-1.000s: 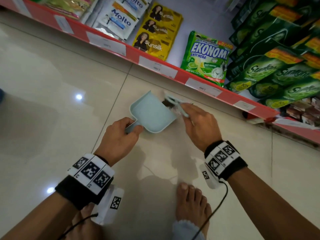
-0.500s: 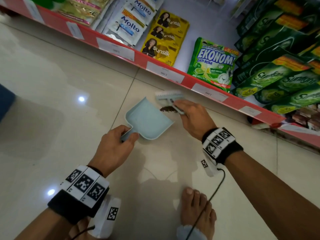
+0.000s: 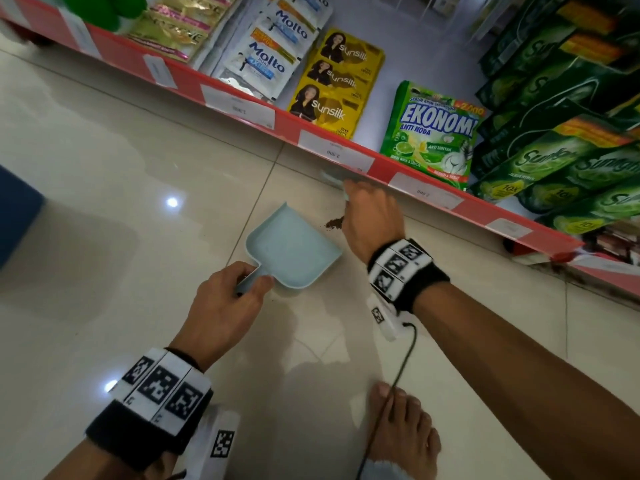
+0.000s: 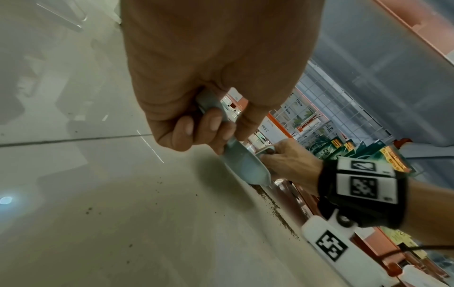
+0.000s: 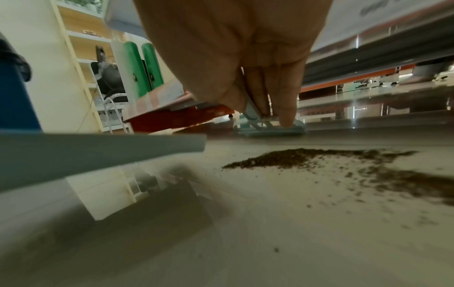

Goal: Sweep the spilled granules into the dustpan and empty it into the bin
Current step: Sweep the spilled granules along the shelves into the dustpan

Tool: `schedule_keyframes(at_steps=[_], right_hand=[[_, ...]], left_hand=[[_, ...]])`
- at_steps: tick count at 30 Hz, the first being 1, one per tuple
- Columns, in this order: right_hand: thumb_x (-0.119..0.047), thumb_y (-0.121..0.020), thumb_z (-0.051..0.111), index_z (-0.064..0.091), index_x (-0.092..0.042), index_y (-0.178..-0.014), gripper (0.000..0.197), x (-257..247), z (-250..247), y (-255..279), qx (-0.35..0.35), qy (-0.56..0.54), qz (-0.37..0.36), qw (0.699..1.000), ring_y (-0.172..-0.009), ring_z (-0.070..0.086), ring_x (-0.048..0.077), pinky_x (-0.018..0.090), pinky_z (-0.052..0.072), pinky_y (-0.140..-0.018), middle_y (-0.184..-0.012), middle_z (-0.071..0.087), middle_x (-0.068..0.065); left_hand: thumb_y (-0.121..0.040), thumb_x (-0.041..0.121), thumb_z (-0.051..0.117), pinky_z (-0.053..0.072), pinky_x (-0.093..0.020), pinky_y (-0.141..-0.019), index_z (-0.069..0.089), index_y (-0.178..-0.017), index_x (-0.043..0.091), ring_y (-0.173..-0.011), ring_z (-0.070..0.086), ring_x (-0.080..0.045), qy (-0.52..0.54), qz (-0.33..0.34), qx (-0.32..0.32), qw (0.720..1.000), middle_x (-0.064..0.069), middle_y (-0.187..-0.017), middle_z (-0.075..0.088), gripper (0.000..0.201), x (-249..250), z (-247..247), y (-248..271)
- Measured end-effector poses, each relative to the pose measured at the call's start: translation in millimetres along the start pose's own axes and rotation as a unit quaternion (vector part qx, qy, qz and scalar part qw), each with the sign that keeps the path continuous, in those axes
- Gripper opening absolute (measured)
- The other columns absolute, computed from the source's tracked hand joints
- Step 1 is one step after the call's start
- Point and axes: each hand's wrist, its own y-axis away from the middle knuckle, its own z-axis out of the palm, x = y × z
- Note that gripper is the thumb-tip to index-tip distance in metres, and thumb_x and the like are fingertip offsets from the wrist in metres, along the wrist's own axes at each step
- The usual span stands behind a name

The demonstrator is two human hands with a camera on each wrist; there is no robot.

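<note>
a: lying on the floor (image 3: pixel 104 168) at the dustpan's (image 3: pixel 294 247) two o'clock, the granules (image 5: pixel 294 157).
b: grips?
a: left hand (image 3: pixel 225 306) curled round the pan's handle; right hand (image 3: pixel 372 220) pinching the brush (image 5: pixel 270 129).

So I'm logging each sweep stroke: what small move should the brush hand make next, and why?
Probably draw the brush back toward the dustpan. The right hand holds it on the floor beyond the granule pile, which lies before the pan's open edge; the left hand grips the handle.
</note>
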Motion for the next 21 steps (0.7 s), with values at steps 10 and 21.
schedule_keyframes(at_steps=[10,21], right_hand=[[0.003,-0.089,0.043,0.051,-0.009,-0.137,0.050,-32.1,23.0,-59.2,-0.038,-0.071,-0.081,0.993,-0.127,0.048,0.036,0.043,0.041,-0.107,-0.138,0.053,0.013],[0.004,-0.089,0.051,0.067,-0.008,-0.118,0.035,-30.6,-24.6,-21.3,-0.022,-0.133,-0.250,0.959,-0.091,0.066,0.026,0.037,0.054,-0.083,-0.107,0.071,0.011]], left_hand=[[-0.095,0.036,0.057,0.037,-0.027,-0.053,0.063,-0.089,0.013,-0.060,0.051,-0.013,-0.018,-0.019,0.054,0.998,0.000,-0.068,0.060,0.025,-3.3,-37.8,-5.3],[-0.094,0.036,0.058,0.036,-0.026,-0.054,0.063,-0.085,0.015,-0.056,0.048,-0.010,0.021,-0.045,0.088,0.995,0.005,-0.064,0.056,0.024,-26.7,-61.3,-0.9]])
